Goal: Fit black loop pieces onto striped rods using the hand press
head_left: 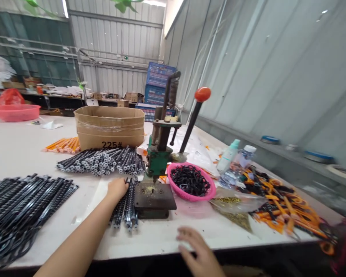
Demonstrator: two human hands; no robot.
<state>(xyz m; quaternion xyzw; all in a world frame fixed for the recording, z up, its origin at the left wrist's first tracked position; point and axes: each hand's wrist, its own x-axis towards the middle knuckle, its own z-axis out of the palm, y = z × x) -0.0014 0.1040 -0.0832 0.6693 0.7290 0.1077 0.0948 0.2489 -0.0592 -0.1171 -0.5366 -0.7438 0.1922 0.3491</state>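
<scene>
While my left hand (pixel 117 189) curls over the black ribbed rods (pixel 127 209), grip unclear, my right hand (pixel 196 250) hangs open and empty near the lever press (pixel 157 159) and pink basket (pixel 190 181) crowding the worktop (pixel 23 154).

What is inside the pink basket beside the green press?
A heap of small black loop-shaped parts fills the pink basket. The heap covers the basket's bottom, so anything under it cannot be seen.

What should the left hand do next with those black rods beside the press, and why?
Probably close around one rod and lift it. The left hand lies on the black rods beside the press base, its grip unclear; the right hand hovers open and empty near the table edge.
</scene>
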